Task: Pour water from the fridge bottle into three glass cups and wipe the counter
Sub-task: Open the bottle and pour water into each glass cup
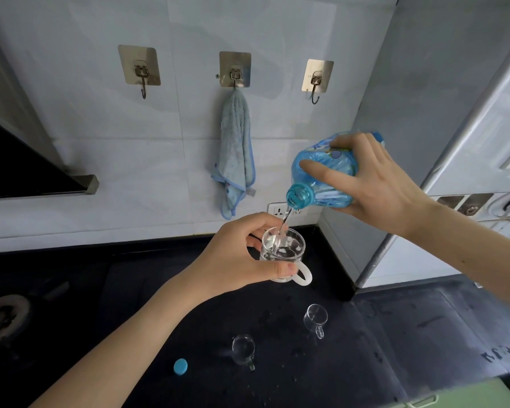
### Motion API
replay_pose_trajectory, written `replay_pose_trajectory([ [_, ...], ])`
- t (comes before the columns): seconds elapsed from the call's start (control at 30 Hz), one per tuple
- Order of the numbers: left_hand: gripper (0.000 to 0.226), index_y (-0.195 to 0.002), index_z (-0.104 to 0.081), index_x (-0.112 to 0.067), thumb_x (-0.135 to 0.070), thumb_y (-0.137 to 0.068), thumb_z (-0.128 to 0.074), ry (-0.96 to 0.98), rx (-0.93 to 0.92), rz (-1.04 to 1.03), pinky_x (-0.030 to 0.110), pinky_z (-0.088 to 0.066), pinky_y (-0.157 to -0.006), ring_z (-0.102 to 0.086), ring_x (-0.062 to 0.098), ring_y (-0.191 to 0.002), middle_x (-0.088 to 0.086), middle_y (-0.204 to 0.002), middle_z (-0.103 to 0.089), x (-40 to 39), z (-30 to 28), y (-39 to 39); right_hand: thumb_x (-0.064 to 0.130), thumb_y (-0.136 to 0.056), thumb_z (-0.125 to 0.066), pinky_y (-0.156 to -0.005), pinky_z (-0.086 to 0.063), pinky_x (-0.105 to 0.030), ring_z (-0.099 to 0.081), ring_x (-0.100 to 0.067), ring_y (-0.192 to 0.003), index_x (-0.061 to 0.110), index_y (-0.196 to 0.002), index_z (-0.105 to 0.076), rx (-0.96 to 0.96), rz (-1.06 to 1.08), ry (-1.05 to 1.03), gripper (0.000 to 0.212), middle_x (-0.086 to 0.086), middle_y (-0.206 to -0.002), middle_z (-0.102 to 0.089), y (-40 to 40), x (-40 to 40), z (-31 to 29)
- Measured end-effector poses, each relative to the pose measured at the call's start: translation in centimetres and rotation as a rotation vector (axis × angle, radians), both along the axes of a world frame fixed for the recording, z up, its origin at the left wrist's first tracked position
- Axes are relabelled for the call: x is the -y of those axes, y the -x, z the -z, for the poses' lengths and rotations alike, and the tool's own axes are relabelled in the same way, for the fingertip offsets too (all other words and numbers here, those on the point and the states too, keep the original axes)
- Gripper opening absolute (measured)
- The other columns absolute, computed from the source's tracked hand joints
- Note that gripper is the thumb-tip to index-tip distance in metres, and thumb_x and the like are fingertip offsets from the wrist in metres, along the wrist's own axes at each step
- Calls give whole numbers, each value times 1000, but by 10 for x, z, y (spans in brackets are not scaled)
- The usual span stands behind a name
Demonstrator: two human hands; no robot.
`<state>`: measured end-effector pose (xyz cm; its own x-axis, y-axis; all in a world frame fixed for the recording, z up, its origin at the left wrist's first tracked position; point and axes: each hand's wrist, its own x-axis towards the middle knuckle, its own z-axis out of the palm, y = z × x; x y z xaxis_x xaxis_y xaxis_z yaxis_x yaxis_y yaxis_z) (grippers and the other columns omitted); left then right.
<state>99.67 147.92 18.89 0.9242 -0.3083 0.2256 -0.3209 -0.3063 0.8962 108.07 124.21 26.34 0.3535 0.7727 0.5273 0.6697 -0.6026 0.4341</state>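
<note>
The blue water bottle (326,172), tipped neck-down over the dark desk (395,334), sends a thin stream into a glass cup (283,248) held up beneath its open mouth. The right hand (374,187) has its grip wrapped round the bottle's body, fingers over the top and thumb along the near side, steadying the tilt so the flow stays narrow. The left hand (242,260) has its grip curled round the cup, thumb across the near wall by the white handle, lifting it clear of the desk and close under the neck, apparently to keep the water from missing the rim. The cup looks partly filled.

Two smaller glass cups wait on the desk nearer the onlooker: one (315,318) to the right, another (243,348) to the left of it; whether either holds water is hard to tell. The bottle's blue cap (180,366) lies on the desk, left of them, set aside for the pour. Droplets (295,353) scattered over the dark surface around the cups suggest the wiping step will be needed. A pale blue cloth (236,154) hangs from the middle of three wall hooks at the far side, within reach for that job. The grey fridge (468,128) stands at the right.
</note>
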Motion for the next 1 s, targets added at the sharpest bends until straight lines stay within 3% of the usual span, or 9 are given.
replay_pose_trajectory([
  [0.13, 49, -107, -64, -32, -41, -63, -83, 29, 5, 10, 25, -52, -91, -65, 10, -99, -14, -101, -69, 2, 2, 1, 38, -94, -54, -82, -47, -50, -52, -43, -101, 25, -133, -42, -56, -19, -20, 43, -29, -111, -52, 9, -3, 18],
  [0.23, 48, -105, -65, -29, -40, -63, -83, 44, 1, 17, 28, -52, -90, -66, 13, -98, -10, -100, -70, 3, 5, 1, 46, -96, -42, -80, -48, -47, -52, -40, -99, 25, -131, -43, -108, -24, -54, 42, -29, -109, -53, 16, -4, 34],
  [0.57, 46, -107, -66, -28, -31, -65, -85, 37, 6, 29, 33, -54, -89, -66, 13, -99, -10, -102, -70, 6, 33, 4, 31, -73, -85, -85, -54, -48, -51, -34, -106, 30, -138, -40, -485, 76, -356, 79, -16, -116, -42, 39, 0, 102],
  [0.7, 48, -106, -65, -28, -37, -63, -85, 26, -6, 27, 30, -54, -86, -66, 12, -97, -11, -102, -70, 8, 51, 1, 28, -69, -87, -90, -54, -35, -50, -20, -106, 38, -138, -38, -630, 138, -527, 86, 2, -115, -34, 48, 8, 136],
  [0.83, 52, -106, -65, -27, -39, -60, -85, 7, -52, 3, 28, -54, -87, -66, 10, -98, -12, -102, -70, 8, 77, -7, 27, -68, -88, -89, -38, -1, -42, 5, -106, 50, -135, -33, -803, 177, -717, 90, 11, -110, -33, 59, 15, 171],
  [1.0, 48, -104, -64, -33, -31, -61, -88, -48, -82, -36, 15, -51, -85, -65, 3, -97, -18, -101, -69, 11, 112, -17, 28, -65, -88, -85, -31, 4, -39, 13, -110, 65, -123, -34, -889, 247, -905, 87, 12, -113, -43, 78, 18, 210],
])
